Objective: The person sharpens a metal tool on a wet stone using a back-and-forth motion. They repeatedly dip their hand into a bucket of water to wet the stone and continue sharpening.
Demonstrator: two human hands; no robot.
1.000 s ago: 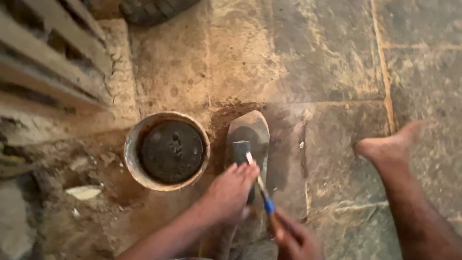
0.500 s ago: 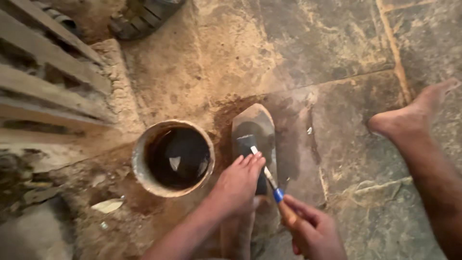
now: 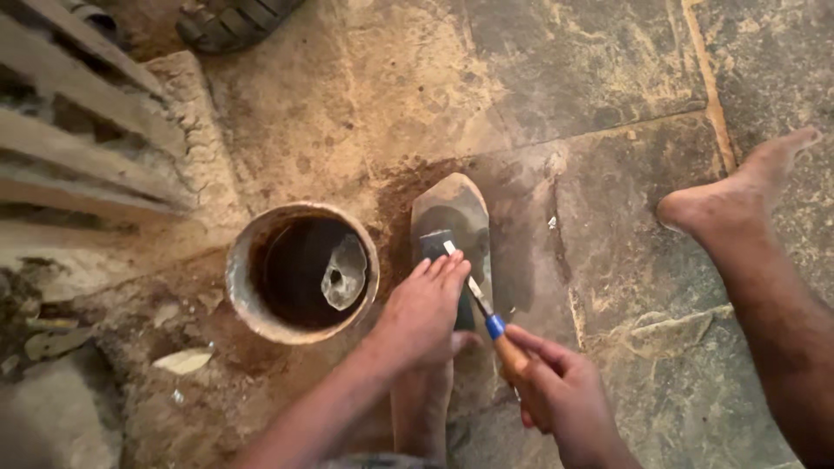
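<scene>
Down on the stone floor [image 3: 565, 78], seen from the head camera, two hands work over a flat sharpening stone [image 3: 452, 213]. The stone is grey, smooth and wet-looking, with a pointed far end. It lies on the floor just beside a round pot [image 3: 300, 271].

The left hand [image 3: 424, 313] is open and flat. Its fingers are stretched out and press down on a small dark blade [image 3: 434, 243] that lies on the stone. It grips nothing; it only pushes.

The right hand [image 3: 556, 391] is closed around the wooden handle of a chisel [image 3: 486, 317]. The handle has a blue ring where the thin metal part starts. The metal part slants up to the dark blade under the left fingers.

The pot is rusty brown with a thick, rough rim. Dark water sits inside and shines a little.

A bare foot [image 3: 734, 195] rests on the floor to the right, well apart from the stone. Another foot [image 3: 421, 408] shows under the left wrist.

The floor is made of big flat slabs, dusty and cracked. Brown mud is spread around the pot. A sandal [image 3: 230, 22] lies at the top. Rough wooden slats [image 3: 78, 130] are at the left.
</scene>
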